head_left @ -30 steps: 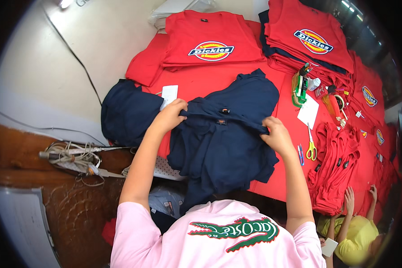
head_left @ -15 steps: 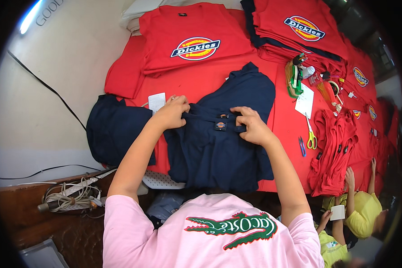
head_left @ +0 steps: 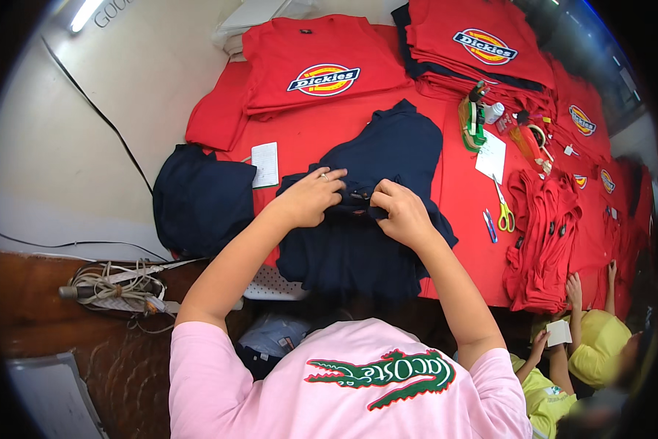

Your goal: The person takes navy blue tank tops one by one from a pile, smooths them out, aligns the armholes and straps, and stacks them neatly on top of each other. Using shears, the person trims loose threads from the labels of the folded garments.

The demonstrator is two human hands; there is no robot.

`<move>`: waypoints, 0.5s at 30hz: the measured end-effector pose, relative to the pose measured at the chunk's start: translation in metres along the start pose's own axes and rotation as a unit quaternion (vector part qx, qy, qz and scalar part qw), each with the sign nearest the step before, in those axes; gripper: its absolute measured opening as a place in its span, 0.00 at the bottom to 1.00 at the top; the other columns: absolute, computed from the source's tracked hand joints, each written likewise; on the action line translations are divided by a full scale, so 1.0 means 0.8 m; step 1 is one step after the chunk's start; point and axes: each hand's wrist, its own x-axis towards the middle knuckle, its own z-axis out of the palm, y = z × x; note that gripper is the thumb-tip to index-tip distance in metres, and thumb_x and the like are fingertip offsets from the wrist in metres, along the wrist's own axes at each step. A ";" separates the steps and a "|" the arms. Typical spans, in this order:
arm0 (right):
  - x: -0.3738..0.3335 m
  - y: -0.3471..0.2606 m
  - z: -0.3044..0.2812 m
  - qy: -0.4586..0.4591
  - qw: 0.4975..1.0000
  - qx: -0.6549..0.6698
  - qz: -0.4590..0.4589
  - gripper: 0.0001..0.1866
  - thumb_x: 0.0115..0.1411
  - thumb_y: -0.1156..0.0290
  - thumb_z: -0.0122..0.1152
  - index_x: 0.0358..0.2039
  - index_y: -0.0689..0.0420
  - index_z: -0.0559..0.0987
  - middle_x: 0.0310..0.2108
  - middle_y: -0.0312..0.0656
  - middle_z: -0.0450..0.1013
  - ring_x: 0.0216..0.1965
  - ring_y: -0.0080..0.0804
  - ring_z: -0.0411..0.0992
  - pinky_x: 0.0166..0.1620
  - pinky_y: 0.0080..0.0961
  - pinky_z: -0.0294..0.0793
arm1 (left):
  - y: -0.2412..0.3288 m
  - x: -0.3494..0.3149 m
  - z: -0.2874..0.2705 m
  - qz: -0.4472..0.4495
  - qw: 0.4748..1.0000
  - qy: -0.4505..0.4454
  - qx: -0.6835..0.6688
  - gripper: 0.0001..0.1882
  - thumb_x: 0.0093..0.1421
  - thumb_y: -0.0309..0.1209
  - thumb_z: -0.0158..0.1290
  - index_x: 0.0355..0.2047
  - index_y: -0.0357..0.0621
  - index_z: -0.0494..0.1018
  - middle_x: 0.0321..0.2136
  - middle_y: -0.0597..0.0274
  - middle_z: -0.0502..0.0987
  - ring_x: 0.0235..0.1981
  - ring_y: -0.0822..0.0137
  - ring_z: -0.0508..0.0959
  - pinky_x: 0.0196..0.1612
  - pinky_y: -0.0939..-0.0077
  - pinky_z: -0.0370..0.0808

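A navy blue shirt [head_left: 398,143] lies bunched on the red-covered table in front of me. My left hand [head_left: 312,197] grips its fabric by the collar, the index finger stretched toward the middle. Close by on the other side, my right hand [head_left: 401,212] pinches the collar cloth between thumb and fingers. A small neck label shows only in part between the hands, half covered by folds. The lower part of the shirt drapes toward me at the table's near edge. Left of it rests a folded navy garment [head_left: 201,201], with a small white notepad [head_left: 265,165] just behind.
Stacked red shirts [head_left: 329,51] with printed fronts lie at the back, with another pile [head_left: 483,22] to the right. Right of the shirt are a green tape dispenser [head_left: 472,121], yellow-handled scissors [head_left: 505,219], blue thread snips [head_left: 490,227] and bundled red cloth [head_left: 541,241]. Two people in yellow sit beyond.
My hands have drawn closer together at the collar, the left moving right and slightly down. The collar has folded, covering most of the labels that showed before. The view has shifted a little.
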 end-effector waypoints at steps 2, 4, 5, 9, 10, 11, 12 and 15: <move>-0.017 -0.011 -0.015 0.005 0.999 -0.052 -0.013 0.14 0.46 0.81 0.70 0.32 0.56 0.76 0.33 0.42 0.72 0.37 0.46 0.76 0.39 0.40 0.75 | 0.019 -0.003 -0.010 -0.031 0.996 -0.052 0.060 0.15 0.44 0.28 0.69 0.36 0.46 0.85 0.55 0.57 0.76 0.72 0.55 0.65 0.79 0.47 0.50; -0.045 -0.022 -0.030 -0.008 0.996 -0.092 0.005 0.17 0.46 0.78 0.73 0.36 0.53 0.76 0.34 0.40 0.73 0.36 0.46 0.77 0.40 0.40 0.76 | 0.033 -0.011 -0.021 -0.078 0.989 -0.051 0.116 0.14 0.43 0.33 0.71 0.33 0.48 0.87 0.49 0.57 0.77 0.66 0.58 0.70 0.80 0.45 0.46; -0.060 -0.027 -0.038 -0.007 0.995 -0.089 0.036 0.18 0.46 0.77 0.74 0.37 0.52 0.76 0.34 0.39 0.74 0.36 0.46 0.77 0.39 0.40 0.76 | 0.036 -0.019 -0.025 -0.109 0.984 -0.051 0.132 0.13 0.44 0.34 0.71 0.32 0.48 0.88 0.49 0.58 0.77 0.65 0.58 0.71 0.80 0.45 0.46; -0.119 -0.024 -0.069 0.016 0.991 -0.109 0.073 0.24 0.45 0.75 0.75 0.42 0.50 0.75 0.32 0.37 0.74 0.35 0.45 0.77 0.38 0.39 0.74 | 0.089 -0.061 -0.065 -0.148 0.977 0.055 0.142 0.10 0.44 0.34 0.71 0.28 0.47 0.86 0.44 0.57 0.76 0.60 0.58 0.73 0.78 0.44 0.53; -0.130 -0.025 -0.078 0.025 0.990 -0.124 0.062 0.25 0.44 0.75 0.76 0.42 0.50 0.74 0.31 0.37 0.74 0.35 0.45 0.77 0.38 0.39 0.74 | 0.112 -0.068 -0.076 -0.140 0.983 0.068 0.098 0.10 0.44 0.33 0.71 0.27 0.45 0.85 0.44 0.57 0.76 0.60 0.57 0.74 0.77 0.44 0.54; -0.141 -0.030 -0.091 0.024 0.990 -0.125 0.059 0.21 0.43 0.78 0.73 0.37 0.51 0.74 0.29 0.38 0.73 0.35 0.44 0.76 0.42 0.37 0.72 | 0.137 -0.076 -0.088 -0.131 0.987 0.081 0.054 0.11 0.44 0.33 0.71 0.27 0.43 0.84 0.44 0.56 0.75 0.59 0.56 0.74 0.77 0.44 0.56; -0.148 -0.035 -0.105 0.013 0.991 -0.122 0.043 0.20 0.42 0.79 0.72 0.35 0.52 0.74 0.29 0.38 0.73 0.35 0.43 0.75 0.44 0.36 0.71 | 0.164 -0.085 -0.104 -0.123 0.988 0.093 0.014 0.11 0.44 0.32 0.71 0.27 0.41 0.83 0.43 0.55 0.75 0.58 0.55 0.74 0.76 0.43 0.58; -0.174 -0.041 -0.141 -0.037 0.994 -0.106 0.013 0.15 0.39 0.83 0.67 0.29 0.56 0.75 0.29 0.38 0.73 0.39 0.41 0.74 0.56 0.37 0.66 | 0.242 -0.115 -0.148 -0.094 0.986 0.125 -0.061 0.12 0.44 0.29 0.71 0.25 0.37 0.78 0.45 0.52 0.75 0.53 0.51 0.76 0.67 0.50 0.69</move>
